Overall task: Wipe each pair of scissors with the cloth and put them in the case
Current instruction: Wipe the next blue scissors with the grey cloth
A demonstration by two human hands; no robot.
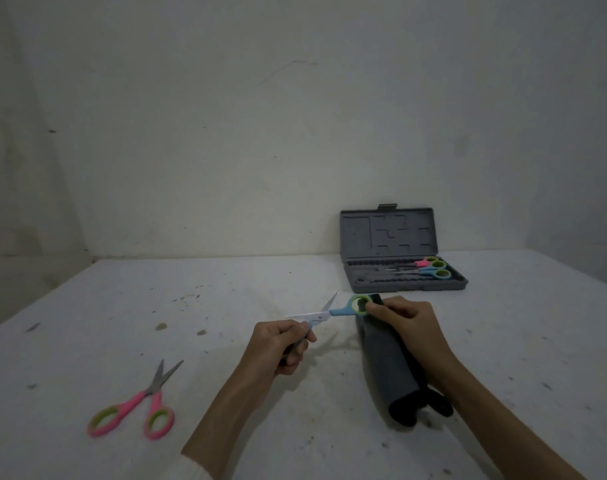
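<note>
Your left hand grips one handle of the blue scissors, blades apart; right hand pinches the cloth vs. the other green ring. Open case at back holds pink + blue pairs. Left-hand loop hidden by fingers. Pink scissors lie on table, well left.

Dim, flat light with a greenish-grey cast. The wall darkens toward the left corner. The table shows soft shadows under the hands. Wide-angle bending curves the table's edges. Detail is soft and grainy; the case looks murky.
</note>
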